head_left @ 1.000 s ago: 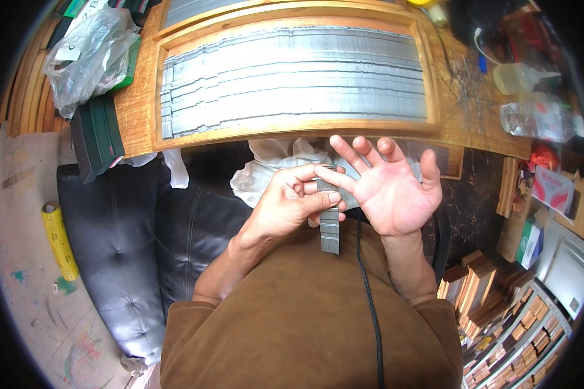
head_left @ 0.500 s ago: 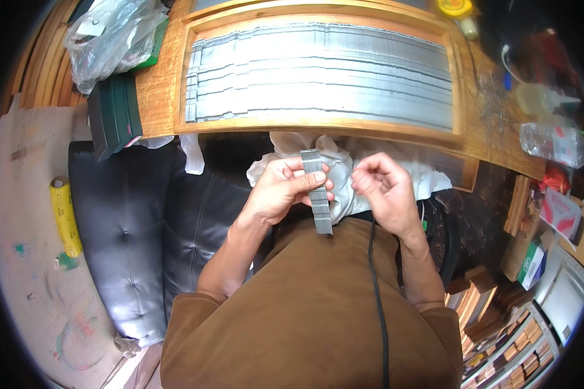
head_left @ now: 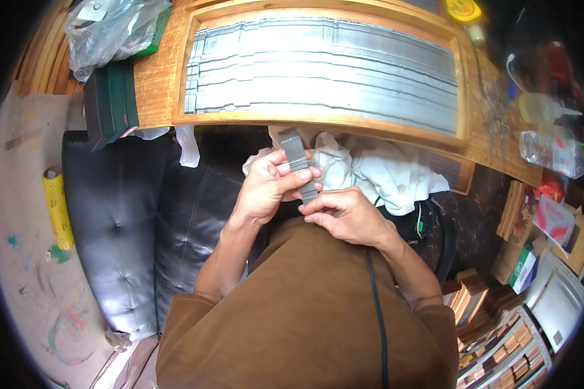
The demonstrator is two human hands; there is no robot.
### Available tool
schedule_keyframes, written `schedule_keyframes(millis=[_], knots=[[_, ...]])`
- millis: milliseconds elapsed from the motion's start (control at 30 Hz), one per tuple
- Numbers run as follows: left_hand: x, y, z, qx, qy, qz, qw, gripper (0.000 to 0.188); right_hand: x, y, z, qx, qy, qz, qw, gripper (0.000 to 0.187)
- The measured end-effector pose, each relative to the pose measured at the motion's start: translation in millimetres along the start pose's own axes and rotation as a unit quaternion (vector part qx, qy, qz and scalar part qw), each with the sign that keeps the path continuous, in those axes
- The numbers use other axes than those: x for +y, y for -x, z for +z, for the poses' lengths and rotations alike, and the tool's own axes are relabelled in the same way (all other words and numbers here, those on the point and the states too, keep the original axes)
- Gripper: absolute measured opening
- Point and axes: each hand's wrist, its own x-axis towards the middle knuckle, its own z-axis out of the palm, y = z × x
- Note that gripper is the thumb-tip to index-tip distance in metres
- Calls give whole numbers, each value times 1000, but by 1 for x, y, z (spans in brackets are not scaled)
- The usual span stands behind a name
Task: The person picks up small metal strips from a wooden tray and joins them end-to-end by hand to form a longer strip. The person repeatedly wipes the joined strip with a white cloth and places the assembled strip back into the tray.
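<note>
A narrow stack of thin grey metal pieces (head_left: 294, 148), like a line of printing type, is held tilted above my lap. My left hand (head_left: 263, 188) is closed around its middle, thumb on the near face and fingers behind. At the stack's lower end, my right hand (head_left: 352, 217) pinches with thumb and forefinger. Just ahead, rows of similar grey metal pieces (head_left: 324, 71) fill a wooden tray (head_left: 318, 124) on the table. Crumpled white cloth (head_left: 396, 172) hangs between the tray and my hands.
A dark green box (head_left: 110, 104) and a clear plastic bag (head_left: 113, 35) sit at the table's left. Black padded seating (head_left: 120, 227) is on my left, near a yellow roll (head_left: 58, 211). Bottles (head_left: 542, 109) and wooden pieces (head_left: 512, 211) stand at right; a black cord (head_left: 376, 305) crosses my apron.
My right hand has moved left and down to the stack's lower end. The stack has tilted and risen slightly in my left hand.
</note>
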Motion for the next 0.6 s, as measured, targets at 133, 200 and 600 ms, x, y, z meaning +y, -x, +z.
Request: schedule_keyframes(millis=[133,200,600], knots=[[1,3,-25,13,27,19,999,30,12,-10,-28,12,33,-33,999,7],[2,4,-32,26,-18,9,999,28,22,-23,-39,163,122,102,974,20],[-35,-10,-9,-12,-141,-70,987,21,93,-26,-5,175,-147,-98,969,31]])
